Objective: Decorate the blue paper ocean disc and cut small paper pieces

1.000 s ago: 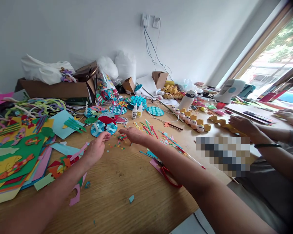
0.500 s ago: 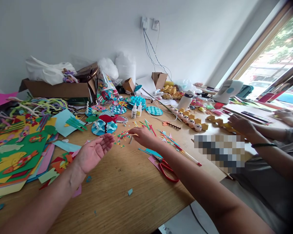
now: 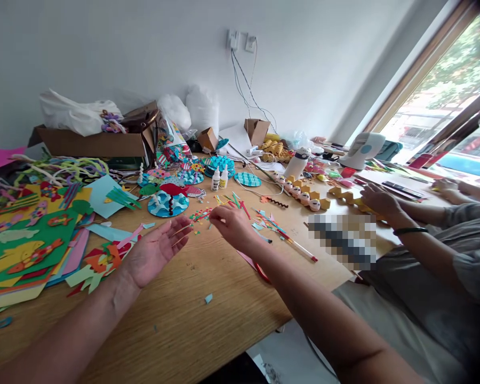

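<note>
My left hand (image 3: 158, 250) is turned palm up over the wooden table, its fingers apart and slightly curled, with nothing seen in it. Facing it, my right hand (image 3: 232, 226) has its fingers drawn together in a pinch; what they hold, if anything, is too small to make out. Just beyond both hands lie small coloured paper bits (image 3: 200, 214). Behind my left fingers stands a blue wavy paper disc (image 3: 154, 205) carrying a red paper fish (image 3: 174, 190) on a dark twisted stem (image 3: 171, 205). My right forearm mostly covers red-handled scissors (image 3: 263, 273).
Two small glue bottles (image 3: 215, 179) stand behind the bits. Coloured paper sheets and cut fish (image 3: 24, 250) pile up at left, near paper scraps (image 3: 104, 261). Paper strips and a clear tube (image 3: 302, 249) lie right. A co-worker's hands (image 3: 380, 201) work on yellow egg-carton strips (image 3: 342, 194).
The view has shifted slightly. My right hand's fingers have drawn in closer together, and its forearm now covers more of the scissors. My left hand stays palm up, nearer the right.
</note>
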{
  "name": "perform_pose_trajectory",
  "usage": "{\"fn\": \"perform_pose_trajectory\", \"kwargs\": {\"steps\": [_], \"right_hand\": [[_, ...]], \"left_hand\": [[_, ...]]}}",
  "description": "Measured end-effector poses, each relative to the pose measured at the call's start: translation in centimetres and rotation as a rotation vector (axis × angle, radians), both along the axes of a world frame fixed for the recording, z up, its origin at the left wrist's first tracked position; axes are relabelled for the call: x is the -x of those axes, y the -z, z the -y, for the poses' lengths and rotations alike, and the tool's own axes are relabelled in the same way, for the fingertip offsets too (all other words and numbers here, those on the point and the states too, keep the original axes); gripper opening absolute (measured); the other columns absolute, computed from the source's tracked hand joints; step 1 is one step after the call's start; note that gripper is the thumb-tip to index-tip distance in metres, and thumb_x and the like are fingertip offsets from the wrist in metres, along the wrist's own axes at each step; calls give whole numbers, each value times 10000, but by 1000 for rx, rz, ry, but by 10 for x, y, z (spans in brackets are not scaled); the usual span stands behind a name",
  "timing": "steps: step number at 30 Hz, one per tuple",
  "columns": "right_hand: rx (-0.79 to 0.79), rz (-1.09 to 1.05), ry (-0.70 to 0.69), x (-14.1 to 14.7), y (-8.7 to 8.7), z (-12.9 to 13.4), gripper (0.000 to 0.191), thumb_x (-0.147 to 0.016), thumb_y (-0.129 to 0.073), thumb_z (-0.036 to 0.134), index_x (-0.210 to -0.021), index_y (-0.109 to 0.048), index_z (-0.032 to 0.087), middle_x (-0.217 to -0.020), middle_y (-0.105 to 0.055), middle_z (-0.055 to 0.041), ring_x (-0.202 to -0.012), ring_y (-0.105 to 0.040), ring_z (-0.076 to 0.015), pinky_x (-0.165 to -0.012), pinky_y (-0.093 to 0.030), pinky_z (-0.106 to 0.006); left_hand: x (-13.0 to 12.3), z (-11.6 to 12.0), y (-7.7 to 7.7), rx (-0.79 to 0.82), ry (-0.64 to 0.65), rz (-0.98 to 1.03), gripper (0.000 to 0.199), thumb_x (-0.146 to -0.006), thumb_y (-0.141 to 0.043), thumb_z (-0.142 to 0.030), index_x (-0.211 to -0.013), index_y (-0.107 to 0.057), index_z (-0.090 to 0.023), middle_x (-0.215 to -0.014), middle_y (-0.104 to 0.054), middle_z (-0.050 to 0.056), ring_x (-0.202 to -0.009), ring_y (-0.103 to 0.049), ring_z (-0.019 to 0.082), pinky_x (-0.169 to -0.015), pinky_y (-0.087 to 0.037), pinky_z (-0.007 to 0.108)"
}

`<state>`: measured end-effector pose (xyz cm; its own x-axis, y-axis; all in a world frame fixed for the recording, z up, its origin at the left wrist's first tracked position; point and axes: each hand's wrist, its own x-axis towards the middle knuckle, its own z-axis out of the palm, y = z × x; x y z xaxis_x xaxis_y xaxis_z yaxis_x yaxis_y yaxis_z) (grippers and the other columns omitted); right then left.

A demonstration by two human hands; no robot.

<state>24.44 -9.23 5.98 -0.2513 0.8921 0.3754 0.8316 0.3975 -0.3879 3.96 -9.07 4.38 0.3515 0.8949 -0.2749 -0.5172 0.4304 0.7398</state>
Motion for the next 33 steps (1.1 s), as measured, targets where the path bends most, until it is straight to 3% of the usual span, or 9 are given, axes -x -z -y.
{"fn": "perform_pose_trajectory", "kwargs": {"steps": [3, 8, 15, 21, 25, 33], "right_hand": [[14, 53, 118, -16, -3, 4, 146, -853, -485, 154, -834, -629, 170, -883, -646, -39, -783, -558, -135, -684, -367, -220], [209, 223, 340, -59, 4, 30, 152, -825, -495, 176, -806, -646, 179, -828, -646, -38, -745, -548, -143, -616, -327, -224], [363, 295, 438, -96, 29, 81, 145, -827, -513, 205, -802, -655, 190, -773, -655, -37, -711, -563, -153, -578, -301, -231], [419, 339, 376, -94, 36, 99, 185, -869, -495, 284, -931, -645, 196, -930, -668, -56, -848, -585, -171, -654, -336, -235], [431, 361, 361, -85, 34, 98, 293, -898, -434, 407, -982, -632, 208, -977, -669, -66, -870, -605, -191, -638, -336, -247], [526, 465, 370, -76, 28, 93, 292, -900, -428, 374, -940, -630, 167, -938, -666, -109, -851, -612, -213, -629, -338, -258]], "left_hand": [[8, 1, 2, -52, -82, -93, 178, -824, -528, -78, -819, -699, -128, -861, -709, 49, -771, -668, 116, -610, -551, 170], [21, 1, 8, -47, -183, -167, 230, -763, -537, 19, -645, -664, -133, -654, -675, 15, -591, -625, 82, -508, -516, 142], [23, 2, 10, -62, -174, -219, 200, -729, -575, 5, -637, -667, -147, -667, -673, 15, -604, -617, 91, -507, -519, 139], [19, 8, 9, -104, -3, -225, 141, -753, -628, -121, -862, -702, -171, -953, -690, 27, -781, -651, 129, -591, -554, 172], [18, 9, 9, -23, -10, -191, 192, -842, -511, -149, -868, -701, -155, -910, -700, 46, -749, -664, 134, -577, -555, 191], [18, 10, 6, 87, 50, -48, 342, -915, -366, -218, -950, -687, -103, -906, -708, 109, -725, -671, 155, -571, -559, 238]]}}
